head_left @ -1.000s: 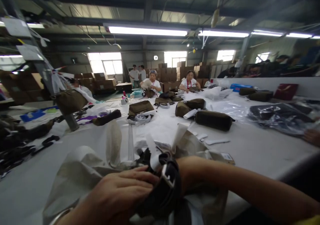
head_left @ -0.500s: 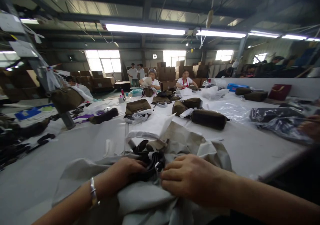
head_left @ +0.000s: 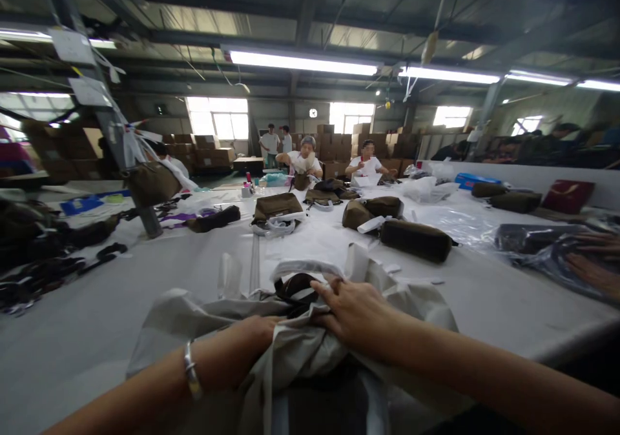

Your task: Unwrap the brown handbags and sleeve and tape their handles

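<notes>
Pale grey cloth lies bunched in front of me around a dark strap. A white-wrapped, curved handle arches up just behind the strap. My left hand, with a silver bracelet on its wrist, reaches into the folds, and its fingers are hidden under the cloth. Over the right side of the bundle, my right hand grips a fold, thumb low and index finger reaching to the strap. Below the hands, a dark area shows between the folds; what it is I cannot make out.
Across the white table lie a brown bag, a dark long bag and black straps at left. A metal post rises at left. Another person's hand touches plastic-wrapped goods at right. Co-workers sit opposite.
My right hand has moved up and away from me over the strap. The grey cloth is now drawn over the buckle, and more dark area shows below. My view has turned slightly left.
</notes>
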Demonstrator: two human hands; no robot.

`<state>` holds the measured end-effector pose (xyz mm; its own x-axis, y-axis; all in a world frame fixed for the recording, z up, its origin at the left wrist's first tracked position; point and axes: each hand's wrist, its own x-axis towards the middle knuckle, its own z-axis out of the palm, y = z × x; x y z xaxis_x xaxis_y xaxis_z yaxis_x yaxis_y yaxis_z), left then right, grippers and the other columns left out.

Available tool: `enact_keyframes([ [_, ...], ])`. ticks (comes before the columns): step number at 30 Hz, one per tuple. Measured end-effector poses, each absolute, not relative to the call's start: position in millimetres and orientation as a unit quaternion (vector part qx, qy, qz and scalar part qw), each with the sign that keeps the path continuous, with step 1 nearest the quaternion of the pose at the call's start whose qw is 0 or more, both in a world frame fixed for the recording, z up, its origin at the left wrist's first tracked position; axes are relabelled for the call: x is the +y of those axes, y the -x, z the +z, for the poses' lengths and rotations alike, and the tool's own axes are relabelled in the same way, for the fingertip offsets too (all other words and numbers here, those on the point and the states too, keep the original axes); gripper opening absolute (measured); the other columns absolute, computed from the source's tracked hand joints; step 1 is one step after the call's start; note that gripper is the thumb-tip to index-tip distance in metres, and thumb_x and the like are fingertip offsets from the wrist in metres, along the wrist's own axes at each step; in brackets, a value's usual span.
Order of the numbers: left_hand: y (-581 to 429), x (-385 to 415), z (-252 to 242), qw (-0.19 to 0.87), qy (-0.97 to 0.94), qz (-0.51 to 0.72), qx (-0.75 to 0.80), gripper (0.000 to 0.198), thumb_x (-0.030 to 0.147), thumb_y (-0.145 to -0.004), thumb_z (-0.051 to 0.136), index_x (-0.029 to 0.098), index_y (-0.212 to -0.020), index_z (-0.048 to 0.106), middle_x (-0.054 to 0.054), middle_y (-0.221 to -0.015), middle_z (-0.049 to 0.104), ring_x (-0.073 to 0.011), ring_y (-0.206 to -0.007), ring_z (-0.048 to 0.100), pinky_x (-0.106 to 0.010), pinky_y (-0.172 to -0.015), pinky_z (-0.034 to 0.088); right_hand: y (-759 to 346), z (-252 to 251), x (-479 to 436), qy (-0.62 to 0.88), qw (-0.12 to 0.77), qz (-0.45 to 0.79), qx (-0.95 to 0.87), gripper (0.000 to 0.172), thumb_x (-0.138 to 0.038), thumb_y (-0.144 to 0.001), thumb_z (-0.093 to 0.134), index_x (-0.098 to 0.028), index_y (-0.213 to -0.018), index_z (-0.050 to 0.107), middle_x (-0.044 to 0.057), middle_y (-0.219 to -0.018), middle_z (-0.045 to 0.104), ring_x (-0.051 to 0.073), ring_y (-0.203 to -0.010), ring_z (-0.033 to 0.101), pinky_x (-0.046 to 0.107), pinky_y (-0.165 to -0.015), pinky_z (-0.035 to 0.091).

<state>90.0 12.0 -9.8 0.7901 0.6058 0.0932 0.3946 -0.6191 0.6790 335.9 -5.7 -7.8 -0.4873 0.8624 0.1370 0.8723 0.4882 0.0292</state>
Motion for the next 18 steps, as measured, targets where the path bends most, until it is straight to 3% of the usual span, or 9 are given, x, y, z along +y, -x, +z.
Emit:
enact_keyframes([
  [3,-75,-1,-5,0.371,-0.827,0.202,0.37,0.035,0.039,-0.096,0.053,0.019,-0.113,0.076,-0.008,-0.11,0.077,-0.0255,-0.101,0.072,-0.031,-0.091,0.057,-339,-9,-4,0.521,0.081,-0.033,-0.849,0.042,-0.048,-0.099,0.051,-0.016,-0.123,0.066,0.014,-0.103,0.075,0.029,-0.091,0.072,0.034,-0.074,0.051],
  [6,-71,-24,-7,0.304,-0.8,0.22,0.467,0.059,0.056,-0.091,0.057,0.026,-0.142,0.058,-0.008,-0.145,0.06,-0.0326,-0.128,0.059,-0.042,-0.104,0.052,-342,-11,1,0.517,0.124,-0.041,-0.846,0.029,-0.042,-0.099,0.053,-0.019,-0.092,0.071,0.008,-0.088,0.076,0.024,-0.08,0.072,0.029,-0.067,0.044],
  [9,-75,-34,-12,0.22,-0.838,0.191,0.462,0.072,0.047,-0.088,0.062,0.029,-0.154,0.04,-0.008,-0.156,0.048,-0.034,-0.138,0.051,-0.047,-0.113,0.042,-345,-12,6,0.505,0.137,-0.041,-0.851,0.029,-0.039,-0.099,0.052,-0.02,-0.087,0.072,0.007,-0.085,0.076,0.023,-0.078,0.073,0.028,-0.066,0.04],
  [11,-77,-22,-11,0.216,-0.839,0.198,0.458,0.059,0.04,-0.096,0.05,0.025,-0.152,0.044,-0.01,-0.145,0.059,-0.0311,-0.127,0.061,-0.041,-0.106,0.049,-347,-12,7,0.496,0.131,-0.027,-0.858,0.026,-0.037,-0.098,0.053,-0.02,-0.091,0.072,0.007,-0.087,0.077,0.023,-0.08,0.073,0.028,-0.066,0.04],
  [13,-75,1,-8,0.194,-0.839,0.191,0.472,0.046,0.034,-0.099,0.04,0.019,-0.138,0.058,-0.012,-0.125,0.072,-0.0296,-0.111,0.069,-0.037,-0.094,0.054,-349,-12,9,0.488,0.116,-0.021,-0.865,0.023,-0.032,-0.098,0.051,-0.02,-0.099,0.071,0.008,-0.088,0.077,0.023,-0.08,0.073,0.028,-0.065,0.039],
  [16,-69,34,-4,0.097,-0.862,0.133,0.48,0.036,0.024,-0.097,0.037,0.02,-0.11,0.07,-0.011,-0.125,0.07,-0.0292,-0.11,0.068,-0.036,-0.091,0.051,-352,-11,8,0.475,0.085,-0.048,-0.875,0.024,-0.027,-0.097,0.05,-0.018,-0.11,0.068,0.007,-0.086,0.077,0.023,-0.076,0.073,0.029,-0.061,0.04],
  [18,-67,45,-8,0.076,-0.869,0.096,0.479,0.032,0.024,-0.097,0.039,0.022,-0.109,0.068,-0.01,-0.122,0.071,-0.0277,-0.107,0.069,-0.035,-0.087,0.051,-352,-9,3,0.463,0.079,-0.081,-0.879,0.025,-0.025,-0.097,0.051,-0.018,-0.115,0.067,0.006,-0.084,0.077,0.024,-0.072,0.073,0.03,-0.058,0.042],
])
